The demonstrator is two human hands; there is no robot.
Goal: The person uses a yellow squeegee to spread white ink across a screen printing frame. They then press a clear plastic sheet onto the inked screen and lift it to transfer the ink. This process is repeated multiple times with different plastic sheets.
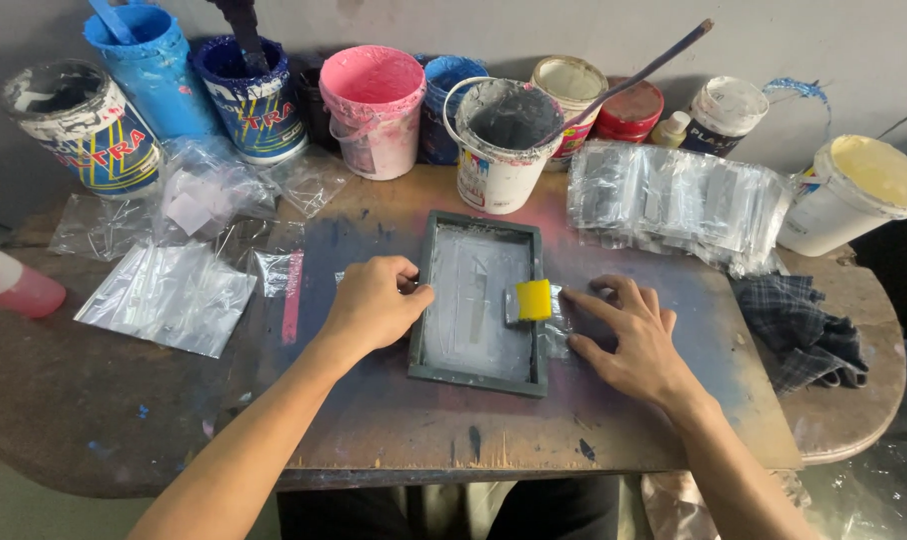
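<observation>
A small green-framed printing screen (481,375) lies flat on the stained wooden board (674,440), its mesh coated grey-white. My left hand (372,305) grips the frame's left edge, thumb over the rim. A yellow-handled squeegee (532,300) rests on the frame's right side. My right hand (629,335) lies flat and spread just right of the frame, pressing on a clear plastic pouch (557,335) that sticks out from under the screen.
Paint buckets line the back: blue (154,70), pink (374,110), white with a stick (499,145), cream (854,195). A stack of clear pouches (674,200) sits back right, loose pouches (169,295) left. A pink bottle (14,285) is at far left, a dark rag (804,335) right.
</observation>
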